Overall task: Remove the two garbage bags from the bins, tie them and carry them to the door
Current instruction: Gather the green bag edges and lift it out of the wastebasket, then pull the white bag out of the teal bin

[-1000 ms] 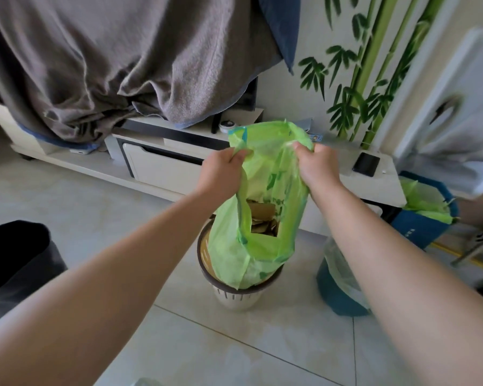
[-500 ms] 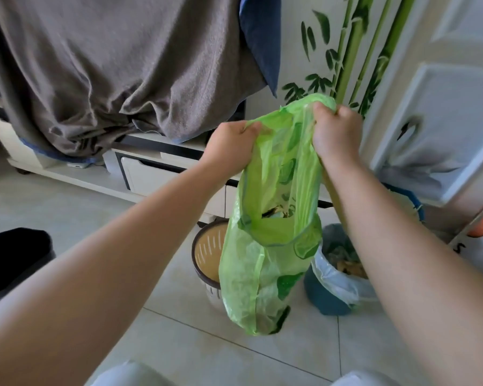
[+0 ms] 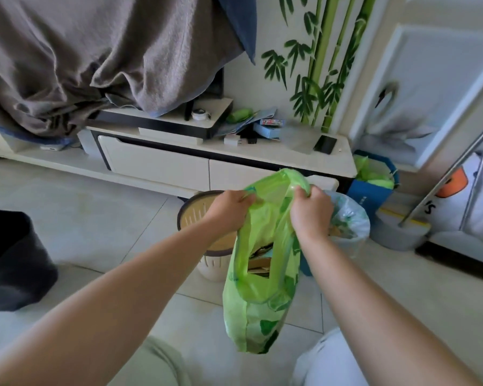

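A green garbage bag (image 3: pixel 258 307) hangs free in the air in front of me, out of its bin, with cardboard scraps showing through its handle gap. My left hand (image 3: pixel 229 208) grips its left handle and my right hand (image 3: pixel 310 211) grips its right handle, close together at the top. Behind the bag stands the round beige bin (image 3: pixel 195 215) with a dark rim, now without a liner. To the right, a second bin (image 3: pixel 304 270) holds a clear whitish garbage bag (image 3: pixel 352 221) with rubbish inside; my right arm partly hides it.
A low white TV cabinet (image 3: pixel 179 165) runs along the wall with a phone (image 3: pixel 325 144) and clutter on top. A blue bag (image 3: pixel 372 192) with green contents sits at its right end. A dark stool (image 3: pixel 11 260) stands left. Metal poles (image 3: pixel 455 168) and a grey base are at right.
The green bag has come fully out of the beige bin and now hangs lower and nearer to me. Both hands have dropped and drawn closer together at the handles.
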